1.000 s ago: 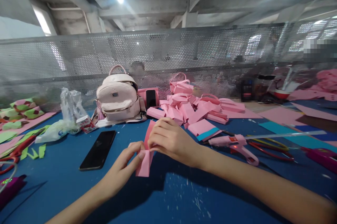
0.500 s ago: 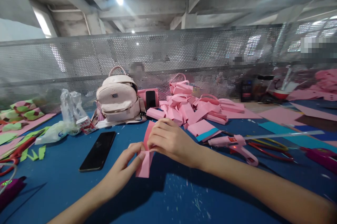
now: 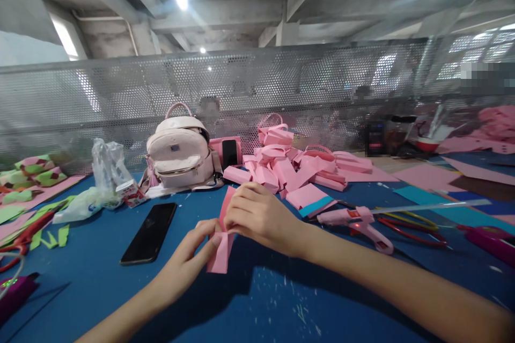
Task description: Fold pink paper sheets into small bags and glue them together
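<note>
Both my hands hold one folded piece of pink craft sheet [image 3: 219,258] above the blue table. My left hand [image 3: 197,249] pinches its near left side between thumb and fingers. From the right, my right hand [image 3: 259,219] closes on its upper part, with the fingertips partly hidden behind the knuckles. A darker pink flap stands up behind my fingers. Beyond my hands lies a heap of pink folded strips and small handled baskets [image 3: 281,163]. A pink glue gun [image 3: 360,219] with a clear glue stick rests to the right of my right hand.
A black phone [image 3: 149,233] lies left of my hands. Behind it stand a cream backpack [image 3: 181,150] and a plastic bag [image 3: 108,166]. Red-handled scissors [image 3: 30,233] and green scraps are at far left. Red and yellow-handled tools [image 3: 414,227] lie right, before a perforated metal partition [image 3: 314,80].
Almost nothing differs. Both hands keep their grip on the pink piece in nearly the same spot, and the view has shifted very slightly.
</note>
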### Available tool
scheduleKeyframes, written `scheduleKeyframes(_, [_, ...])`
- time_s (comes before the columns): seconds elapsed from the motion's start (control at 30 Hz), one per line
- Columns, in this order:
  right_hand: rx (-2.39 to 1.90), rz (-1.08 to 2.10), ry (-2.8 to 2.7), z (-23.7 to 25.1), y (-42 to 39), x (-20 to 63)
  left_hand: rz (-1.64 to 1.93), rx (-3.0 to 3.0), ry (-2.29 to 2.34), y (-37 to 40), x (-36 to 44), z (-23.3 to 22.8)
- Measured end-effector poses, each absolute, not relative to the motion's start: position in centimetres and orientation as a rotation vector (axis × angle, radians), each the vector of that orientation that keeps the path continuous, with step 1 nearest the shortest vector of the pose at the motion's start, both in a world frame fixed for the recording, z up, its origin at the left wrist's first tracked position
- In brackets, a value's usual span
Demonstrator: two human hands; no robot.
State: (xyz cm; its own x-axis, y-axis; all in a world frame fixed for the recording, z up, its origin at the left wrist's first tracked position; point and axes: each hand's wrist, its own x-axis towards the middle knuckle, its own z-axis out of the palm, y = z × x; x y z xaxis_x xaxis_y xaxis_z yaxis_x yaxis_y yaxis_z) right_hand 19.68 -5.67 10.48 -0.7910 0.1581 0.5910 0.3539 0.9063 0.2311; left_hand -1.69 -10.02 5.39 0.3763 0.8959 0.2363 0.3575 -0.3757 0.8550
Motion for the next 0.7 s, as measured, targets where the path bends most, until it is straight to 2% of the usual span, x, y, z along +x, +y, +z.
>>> scheduleKeyframes(0.23, [-0.387,-0.417,-2.52,10.8,-6.0,19.9,0.944,1.936,0.993,-10.0,-1.6,6.0])
scheduleKeyframes(0.47, [-0.466,-0.26,-2.465,10.8,-6.3,21.1,1.192,1.939,0.849,-9.3,-2.3,5.0])
scheduleKeyframes(0.7, [-0.57,-0.036,-2.371,9.3,-6.6,21.9,1.275,1.863,1.063,-9.3,-0.9,2.5])
